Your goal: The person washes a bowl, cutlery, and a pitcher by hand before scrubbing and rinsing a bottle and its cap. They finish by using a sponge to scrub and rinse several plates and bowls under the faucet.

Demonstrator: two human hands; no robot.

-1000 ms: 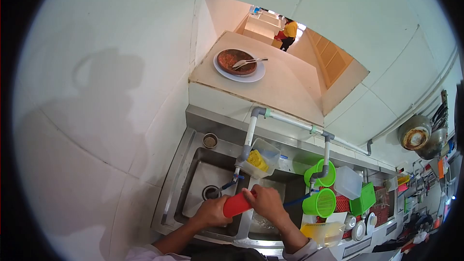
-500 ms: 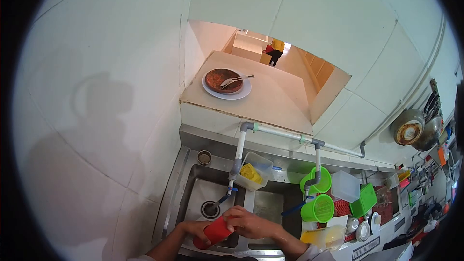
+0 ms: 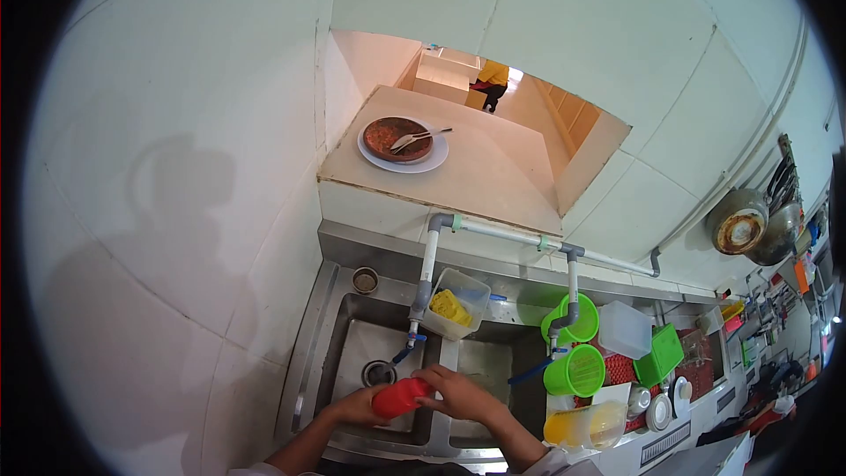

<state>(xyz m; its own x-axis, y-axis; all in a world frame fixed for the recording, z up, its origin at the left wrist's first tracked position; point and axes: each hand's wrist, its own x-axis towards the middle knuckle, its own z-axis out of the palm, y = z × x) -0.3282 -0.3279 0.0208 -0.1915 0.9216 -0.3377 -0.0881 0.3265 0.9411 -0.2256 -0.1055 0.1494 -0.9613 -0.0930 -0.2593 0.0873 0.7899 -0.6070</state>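
Observation:
Over the front of the left sink basin (image 3: 361,344), a red cup-like container (image 3: 398,397) is tilted between my two hands. My left hand (image 3: 359,407) is wrapped round its left end. At its right end, the bent fingers of my right hand (image 3: 458,394) grip the rim. Just behind the container are the round drain (image 3: 379,374) and the tap (image 3: 416,335) with a blue handle. What is inside the container cannot be seen.
A clear tub (image 3: 467,317) with a yellow cloth stands between the basins. Green baskets (image 3: 575,371), a yellowish pitcher (image 3: 586,427) and lids lie right. A plate (image 3: 423,165) with a brown dish sits on the ledge. Pans (image 3: 738,222) hang right. A distant person in yellow (image 3: 493,75) shows through the opening.
The red container has moved slightly up and right in the view and is tilted more level, with both hands still on it. The whole view has shifted a little.

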